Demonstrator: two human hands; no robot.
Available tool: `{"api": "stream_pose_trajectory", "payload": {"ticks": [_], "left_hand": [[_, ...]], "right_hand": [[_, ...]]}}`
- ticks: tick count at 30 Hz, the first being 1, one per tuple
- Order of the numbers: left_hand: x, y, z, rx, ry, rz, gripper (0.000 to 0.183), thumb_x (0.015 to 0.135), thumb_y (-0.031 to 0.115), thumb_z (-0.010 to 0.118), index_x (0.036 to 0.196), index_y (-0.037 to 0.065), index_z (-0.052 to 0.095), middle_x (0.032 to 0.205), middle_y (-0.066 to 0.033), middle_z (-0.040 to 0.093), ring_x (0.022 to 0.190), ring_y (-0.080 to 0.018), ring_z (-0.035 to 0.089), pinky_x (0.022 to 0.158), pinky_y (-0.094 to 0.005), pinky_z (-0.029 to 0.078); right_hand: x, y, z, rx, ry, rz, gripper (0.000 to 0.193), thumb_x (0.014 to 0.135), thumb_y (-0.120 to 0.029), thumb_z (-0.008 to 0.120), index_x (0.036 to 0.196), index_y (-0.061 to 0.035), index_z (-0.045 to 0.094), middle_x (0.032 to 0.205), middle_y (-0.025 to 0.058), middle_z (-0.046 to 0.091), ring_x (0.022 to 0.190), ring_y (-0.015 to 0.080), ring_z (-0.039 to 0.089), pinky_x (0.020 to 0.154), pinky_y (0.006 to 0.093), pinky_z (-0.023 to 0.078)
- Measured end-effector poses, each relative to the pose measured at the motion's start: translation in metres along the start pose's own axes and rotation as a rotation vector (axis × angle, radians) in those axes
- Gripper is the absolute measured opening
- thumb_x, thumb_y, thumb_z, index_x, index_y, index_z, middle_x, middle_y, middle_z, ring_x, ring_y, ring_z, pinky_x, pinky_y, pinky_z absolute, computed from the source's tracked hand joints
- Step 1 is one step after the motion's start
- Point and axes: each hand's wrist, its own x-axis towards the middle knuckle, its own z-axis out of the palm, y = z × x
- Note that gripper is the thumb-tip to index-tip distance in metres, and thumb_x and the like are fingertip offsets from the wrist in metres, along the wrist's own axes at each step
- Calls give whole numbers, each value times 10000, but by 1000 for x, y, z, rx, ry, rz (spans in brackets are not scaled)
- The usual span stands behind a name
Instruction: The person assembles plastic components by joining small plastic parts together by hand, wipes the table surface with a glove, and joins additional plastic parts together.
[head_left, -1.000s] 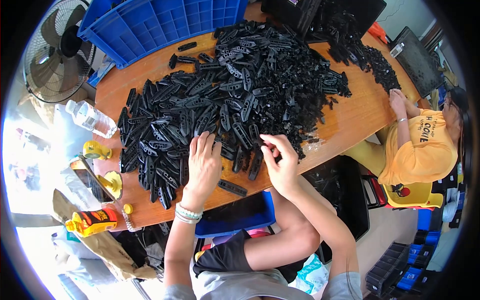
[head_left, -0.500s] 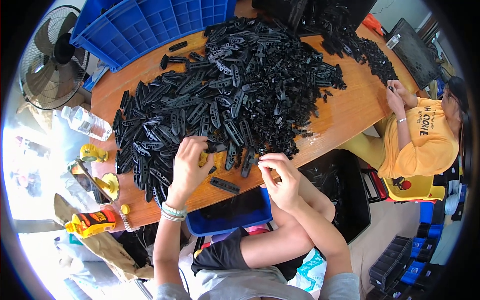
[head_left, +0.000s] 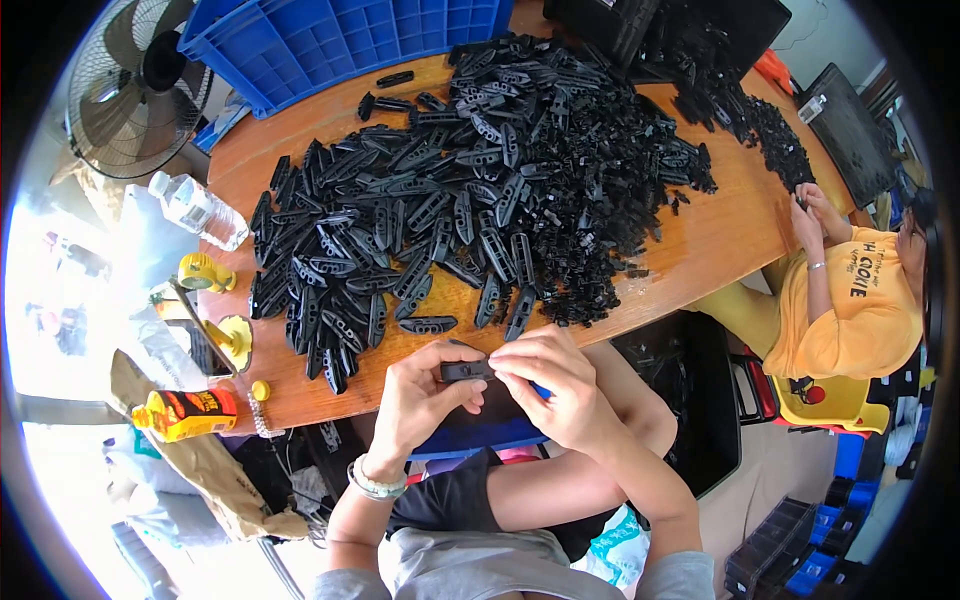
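Observation:
In front of the table's near edge, my left hand [head_left: 425, 400] is closed around a short, oblong black plastic part [head_left: 466, 371], held level between thumb and fingers. My right hand [head_left: 552, 385] is pinched, its fingertips against the right end of that part; whatever they hold is hidden. Just beyond both hands spreads a big heap of long black slotted plastic pieces [head_left: 400, 200]. It runs on the right into a heap of much smaller black clips [head_left: 600, 200]. One slotted piece [head_left: 428, 324] lies by itself close to my left hand.
A blue crate [head_left: 350, 50] stands behind the heap on the wooden table [head_left: 720, 235]. A water bottle [head_left: 205, 212], a yellow-and-red bottle [head_left: 185, 414] and a fan [head_left: 140, 85] are at left. At right a co-worker in an orange shirt [head_left: 850, 290] handles small parts. A black bin [head_left: 690, 400] sits below.
My left hand has come back from the heap and now holds the black part. My right hand has moved in to meet it. The view has shifted a little.

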Motion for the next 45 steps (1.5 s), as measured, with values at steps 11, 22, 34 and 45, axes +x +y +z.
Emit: {"api": "stream_pose_trajectory", "payload": {"ticks": [11, 22, 34, 45], "left_hand": [[-33, -13, 5, 71, 214, 4, 193, 825, -23, 651, 1001, -73, 588, 846, -90, 640, 706, -114, 632, 622, -214, 527], [-51, -35, -14, 272, 77, -58, 247, 851, 3, 615, 1083, -54, 551, 935, -167, 667, 785, -171, 673, 704, -265, 541], [-31, -50, -10, 1275, 213, 694, 707, 668, 140, 815, 1288, 67, 484, 1301, -201, 483, 1121, -410, 495, 931, -508, 416], [29, -74, 0, 1486, 86, 564, 644, 647, 338, 811, 1210, 156, 555, 1372, -260, 366, 1287, -474, 317, 1044, -629, 221]], "right_hand": [[-13, -21, 10, 76, -93, 267, 337, 716, -53, 718, 1044, -35, 642, 1015, 104, 582, 909, 273, 558, 782, 370, 448], [-40, 2, 15, 297, -457, 499, 220, 806, -121, 683, 983, 8, 669, 865, 175, 675, 740, 286, 662, 670, 341, 515], [1, 45, -54, 340, -126, 806, 181, 915, -146, 590, 983, 7, 660, 760, 57, 662, 655, 92, 613, 579, 229, 484], [-19, 75, -77, 374, -111, 777, 182, 912, -125, 591, 1023, 5, 655, 853, 75, 676, 752, 108, 641, 628, 225, 518]]}}
